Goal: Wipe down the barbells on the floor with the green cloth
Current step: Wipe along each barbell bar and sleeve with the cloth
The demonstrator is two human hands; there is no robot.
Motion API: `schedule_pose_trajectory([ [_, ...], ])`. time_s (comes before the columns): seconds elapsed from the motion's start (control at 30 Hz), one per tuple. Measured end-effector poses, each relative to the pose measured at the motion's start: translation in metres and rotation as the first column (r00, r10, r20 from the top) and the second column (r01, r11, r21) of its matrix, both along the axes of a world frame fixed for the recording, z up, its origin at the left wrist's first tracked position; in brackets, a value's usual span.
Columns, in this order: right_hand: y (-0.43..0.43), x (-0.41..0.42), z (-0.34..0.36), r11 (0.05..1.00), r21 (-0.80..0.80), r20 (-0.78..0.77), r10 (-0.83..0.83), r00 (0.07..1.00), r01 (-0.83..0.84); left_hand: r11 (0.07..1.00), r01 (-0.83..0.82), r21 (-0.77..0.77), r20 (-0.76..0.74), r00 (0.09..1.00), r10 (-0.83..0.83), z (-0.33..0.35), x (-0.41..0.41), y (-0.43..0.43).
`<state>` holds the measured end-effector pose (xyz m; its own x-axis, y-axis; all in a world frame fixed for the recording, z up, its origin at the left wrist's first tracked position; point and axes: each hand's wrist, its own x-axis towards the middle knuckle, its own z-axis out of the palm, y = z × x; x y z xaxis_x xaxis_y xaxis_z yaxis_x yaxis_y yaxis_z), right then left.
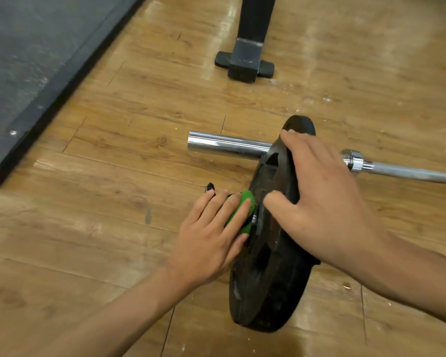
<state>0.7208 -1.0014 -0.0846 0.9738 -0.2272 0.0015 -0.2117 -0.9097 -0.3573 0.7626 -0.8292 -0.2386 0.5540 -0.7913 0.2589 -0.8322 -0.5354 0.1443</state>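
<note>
Because the black weight plate (268,292) stands on its edge on the wooden floor (88,228), nearest the camera, the main risk is that it rolls or tips while being scrubbed. The left grip (211,235) lies with fingers nearly straight, pressing the bunched green cloth (246,202) against the plate's left face near its middle. It pushes rather than clasps, so a hard stroke could let the cloth slip from under the fingers or slide them into one of the plate's cut-out slots. The right grip (319,202) is clamped on the plate's upper rim, thumb on the left face and fingers over the top, and looks to be what steadies it. If that hold loosens, I judge the plate could lean along the chrome sleeve (224,145) and pinch the left fingers. The bar (410,173) could also roll across the floor toward the black stand foot (243,64) farther off. A small black object by the left little finger is too unclear to name. At the far left lies a dark mat (36,60).
</note>
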Motion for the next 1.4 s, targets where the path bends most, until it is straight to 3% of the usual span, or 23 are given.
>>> schedule_pose_trajectory([
  [0.23,-0.001,-0.001,-0.003,1.000,0.009,0.013,-0.008,1.000,0.008,0.993,-0.100,-0.061,-0.097,0.991,0.094,0.027,0.025,-0.038],
  [0.33,0.000,-0.003,-0.003,1.000,0.002,0.030,0.003,1.000,-0.003,0.998,-0.053,-0.043,-0.131,0.990,0.047,0.017,0.011,-0.023],
  [0.5,0.005,-0.006,-0.007,1.000,-0.007,0.072,-0.005,0.997,0.006,0.998,0.063,0.023,-0.057,0.996,-0.062,0.009,0.008,-0.002],
  [0.67,0.002,-0.001,-0.004,0.998,0.033,0.052,-0.046,0.998,0.044,0.995,-0.083,0.057,-0.192,0.977,0.093,0.034,0.038,-0.042],
  [0.87,0.006,-0.004,-0.004,1.000,0.010,0.088,-0.019,0.996,0.018,0.999,-0.032,-0.026,-0.109,0.994,0.029,0.009,-0.003,-0.002],
  [0.97,0.006,-0.006,-0.006,1.000,0.002,0.109,-0.012,0.994,0.012,0.998,-0.017,0.055,-0.124,0.992,0.024,0.028,0.016,-0.015],
  [1.03,0.005,-0.004,-0.007,1.000,0.006,0.101,-0.021,0.995,0.020,0.981,-0.098,0.170,-0.217,0.967,0.134,0.045,0.039,-0.037],
  [1.1,0.004,-0.003,-0.005,1.000,0.007,0.108,-0.015,0.994,0.015,0.959,-0.078,0.271,-0.330,0.929,0.169,0.050,0.056,-0.056],
  [1.4,0.008,-0.013,-0.007,0.999,0.021,0.112,0.025,0.993,-0.027,0.990,-0.043,-0.133,-0.070,0.997,0.034,-0.015,-0.012,-0.002],
])
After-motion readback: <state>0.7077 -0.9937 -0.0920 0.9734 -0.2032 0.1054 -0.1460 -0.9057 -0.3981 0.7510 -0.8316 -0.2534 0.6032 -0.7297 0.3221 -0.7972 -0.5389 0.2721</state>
